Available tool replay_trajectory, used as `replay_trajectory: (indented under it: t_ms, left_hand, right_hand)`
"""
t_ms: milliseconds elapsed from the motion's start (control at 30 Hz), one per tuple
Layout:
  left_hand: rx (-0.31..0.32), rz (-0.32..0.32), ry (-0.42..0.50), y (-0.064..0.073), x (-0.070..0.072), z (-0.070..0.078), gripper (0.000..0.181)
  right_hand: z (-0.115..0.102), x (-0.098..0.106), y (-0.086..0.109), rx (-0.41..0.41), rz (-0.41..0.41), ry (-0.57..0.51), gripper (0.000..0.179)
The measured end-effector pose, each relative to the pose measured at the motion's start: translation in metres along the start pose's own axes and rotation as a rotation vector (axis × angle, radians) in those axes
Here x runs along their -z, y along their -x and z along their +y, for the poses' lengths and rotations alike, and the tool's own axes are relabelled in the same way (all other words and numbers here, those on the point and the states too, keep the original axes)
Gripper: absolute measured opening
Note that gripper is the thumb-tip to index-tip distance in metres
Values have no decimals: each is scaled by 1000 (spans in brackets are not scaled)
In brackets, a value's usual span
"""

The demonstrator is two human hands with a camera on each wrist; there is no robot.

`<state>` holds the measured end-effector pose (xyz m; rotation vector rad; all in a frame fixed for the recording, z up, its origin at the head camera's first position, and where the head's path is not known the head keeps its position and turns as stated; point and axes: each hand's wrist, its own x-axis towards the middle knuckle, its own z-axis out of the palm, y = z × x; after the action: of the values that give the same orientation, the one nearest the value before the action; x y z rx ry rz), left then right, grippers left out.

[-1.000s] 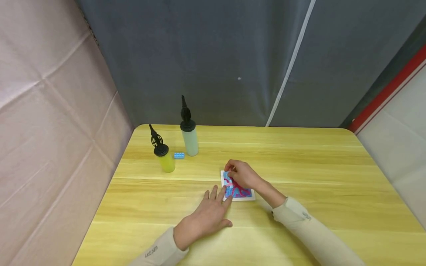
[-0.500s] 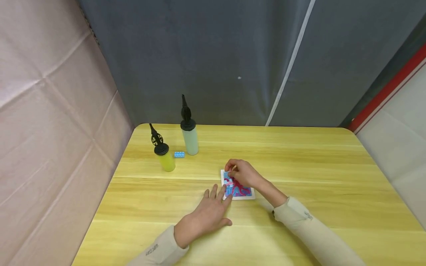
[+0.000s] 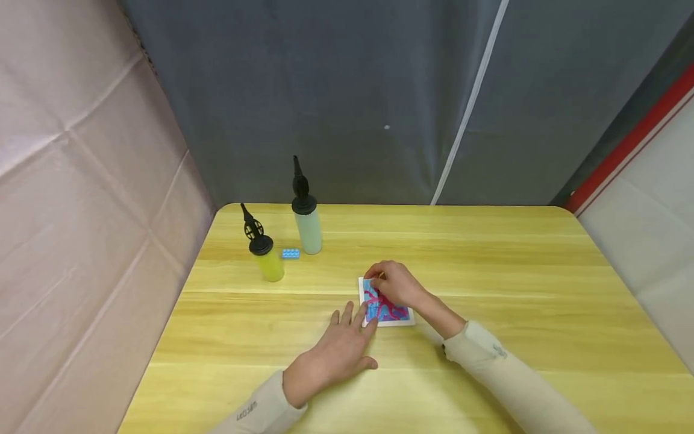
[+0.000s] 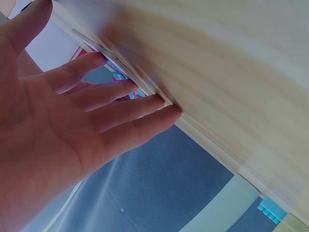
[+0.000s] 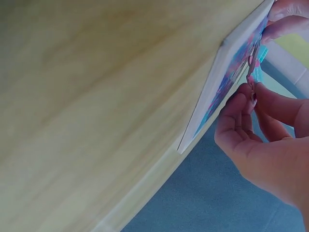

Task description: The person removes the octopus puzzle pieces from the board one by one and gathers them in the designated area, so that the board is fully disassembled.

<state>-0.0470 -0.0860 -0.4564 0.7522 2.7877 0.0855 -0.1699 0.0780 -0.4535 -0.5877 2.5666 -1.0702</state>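
A small picture puzzle [image 3: 386, 313] in blue, purple and magenta with a white border lies flat on the table. In the right wrist view the board's white edge [image 5: 219, 60] shows, with a thin puzzle piece [image 5: 251, 67] held just off its printed face. My right hand [image 3: 397, 284] pinches that piece between thumb and fingertips over the upper part of the picture, covering some of it. My left hand [image 3: 343, 348] lies with fingers spread, fingertips [image 4: 155, 100] resting at the puzzle's lower left edge. The left palm [image 4: 46, 130] holds nothing.
To the left stand a yellow hand pump [image 3: 269, 265] and a pale green hand pump [image 3: 309, 232], both with black tops. A blue toy brick [image 3: 290, 254] lies between them. A dark curtain [image 3: 336, 102] hangs behind the wooden table [image 3: 488, 253].
The pale pink patch at the puzzle's left now shows as blue with a deeper magenta line. Both hands stay almost in place; the head view shifts slightly.
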Motion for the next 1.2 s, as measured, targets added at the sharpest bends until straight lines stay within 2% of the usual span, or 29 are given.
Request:
replay_trajectory:
  t_ms: [267,667,1000,1200]
  left_hand:
    - [8,3,-19,-1,1,0,83]
    - [-3,26,-22,-1,-1,0,84]
    - [5,17,-10,0,0,1,83]
    - [8,18,-8,-2,-3,0,84]
  right_hand:
    - [-2,-1,-4,-10,-1,1,20]
    - [1,3,-3,-37,-17,-60,14]
    - [1,6,-2,-64,-1,-82,12]
    - [3,17,-4,-64,68,-96,14]
